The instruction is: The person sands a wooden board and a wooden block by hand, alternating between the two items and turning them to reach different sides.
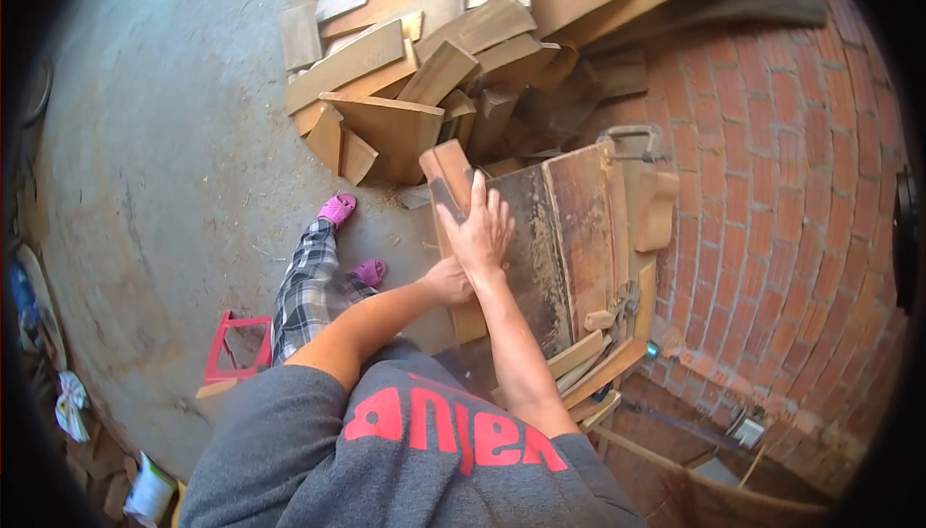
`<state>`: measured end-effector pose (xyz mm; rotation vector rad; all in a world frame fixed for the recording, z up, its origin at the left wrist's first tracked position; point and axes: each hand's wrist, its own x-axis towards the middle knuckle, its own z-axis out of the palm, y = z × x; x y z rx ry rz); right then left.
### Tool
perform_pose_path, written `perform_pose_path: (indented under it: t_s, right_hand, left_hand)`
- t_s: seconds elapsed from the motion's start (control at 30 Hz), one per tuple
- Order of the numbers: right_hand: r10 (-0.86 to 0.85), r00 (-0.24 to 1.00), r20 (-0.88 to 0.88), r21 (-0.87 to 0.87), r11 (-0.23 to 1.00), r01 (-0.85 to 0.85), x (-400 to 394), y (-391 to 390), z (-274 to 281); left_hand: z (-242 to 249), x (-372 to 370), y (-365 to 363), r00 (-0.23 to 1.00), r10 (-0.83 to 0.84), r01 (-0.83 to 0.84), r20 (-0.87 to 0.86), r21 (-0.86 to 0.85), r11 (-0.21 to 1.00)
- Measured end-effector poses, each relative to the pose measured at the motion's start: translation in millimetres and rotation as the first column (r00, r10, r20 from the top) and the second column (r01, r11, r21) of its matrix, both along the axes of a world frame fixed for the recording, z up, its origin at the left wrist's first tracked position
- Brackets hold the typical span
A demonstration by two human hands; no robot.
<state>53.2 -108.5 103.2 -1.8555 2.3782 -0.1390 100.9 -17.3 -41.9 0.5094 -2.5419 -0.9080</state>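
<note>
My right hand (481, 231) lies with its fingers spread over the near part of a reddish-brown wooden piece (446, 163) that has dark patches. Just below it, my left hand (449, 280) is closed at the near end of the same piece, its fingertips partly hidden by my right wrist. Both hands are at the left edge of a worn wooden workbench (584, 229), whose top is strewn with sawdust. A pale board edge (468, 322) shows under my left hand.
Cut boards (381, 128) are heaped beyond the bench. A metal clamp (632, 142) sits at its far corner, and curved wood strips (603, 374) at its near end. A brick wall (762, 181) stands right. A red stool (225, 347) and a person's pink sandal (338, 208) are left.
</note>
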Motion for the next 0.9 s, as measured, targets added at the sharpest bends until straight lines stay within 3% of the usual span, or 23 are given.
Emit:
perform_pose_path:
  t_s: [0.03,0.07,0.1,0.17,0.23,0.3,0.37,0.4,0.43,0.47,0.5,0.57,0.63,0.67,0.73,0.77,0.83,0.87,0.9]
  right_hand:
    - [0.014,0.999,-0.032,0.009,1.0,-0.014,6,-16,-2]
    - [-0.004,1.0,-0.025,0.063,0.998,0.005,9,-39,-4]
    - [0.013,1.0,-0.003,0.079,0.997,-0.012,10,-60,-6]
    - [0.059,0.998,-0.021,0.209,0.977,-0.054,8,-92,-11]
    - [0.058,0.998,-0.037,0.24,0.97,-0.048,7,-86,-10]
    - [0.053,0.999,-0.013,0.083,0.995,-0.051,6,-57,-3]
    - [0.036,0.999,-0.03,0.14,0.99,-0.032,7,-20,9]
    - [0.008,1.0,-0.03,0.183,0.983,-0.002,11,-13,14]
    - [-0.019,0.999,-0.027,0.227,0.974,0.025,14,-13,16]
    - [0.001,0.999,-0.045,0.151,0.989,0.006,14,-22,8]
    - [0.011,0.998,-0.059,0.079,0.997,-0.007,15,-35,-3]
    - [0.04,0.996,-0.077,0.081,0.996,-0.034,16,-75,-12]
    - [0.042,0.998,-0.045,0.247,0.968,-0.03,15,-98,-12]
    - [0.05,0.998,-0.047,0.151,0.988,-0.042,13,-90,-16]
    - [0.036,0.999,-0.041,0.131,0.991,-0.031,16,-58,2]
    - [0.022,0.999,-0.025,0.118,0.993,-0.019,17,-40,10]
    - [0.006,0.999,-0.037,0.248,0.969,0.004,22,-14,24]
    - [0.001,0.999,-0.04,0.23,0.973,0.008,23,-18,23]
    - [0.001,0.999,-0.036,0.241,0.97,0.008,22,-30,16]
  left_hand:
    - [10,4,-3,0.999,0.005,-0.01,-0.039,-0.129,0.992]
    - [19,3,-10,0.964,-0.109,0.137,0.243,-0.099,0.986]
    - [24,0,-13,0.961,-0.14,0.15,0.237,-0.024,0.988]
    - [80,15,-44,0.872,-0.319,0.247,0.372,0.228,0.942]
    - [75,15,-39,0.875,-0.317,0.25,0.365,0.22,0.943]
    - [47,5,-30,0.891,-0.293,0.236,0.347,0.198,0.951]
    - [-1,-1,6,0.999,0.033,-0.029,0.012,-0.255,0.967]
    - [3,-3,6,0.992,-0.086,0.113,-0.091,0.359,0.926]
    - [2,-5,3,0.993,-0.071,0.101,-0.094,0.368,0.924]
    - [2,-4,3,0.999,-0.012,0.013,-0.038,0.02,1.0]
    - [2,-1,8,0.999,0.053,-0.05,0.002,-0.33,0.943]
    - [15,-4,0,0.999,-0.005,0.009,0.045,-0.083,0.997]
    - [32,2,-12,0.989,-0.11,0.1,0.095,0.104,0.989]
    - [31,4,-10,0.989,-0.113,0.103,0.094,0.1,0.99]
    - [23,2,-6,0.999,0.028,-0.021,0.034,-0.195,0.981]
    - [14,-2,-1,0.999,0.035,-0.029,0.027,-0.193,0.981]
    - [2,-11,9,0.954,0.16,-0.181,-0.252,-0.062,0.981]
    - [0,-12,11,0.942,0.224,-0.273,-0.251,-0.18,0.945]
    - [4,-9,8,0.943,0.227,-0.272,-0.244,-0.17,0.947]
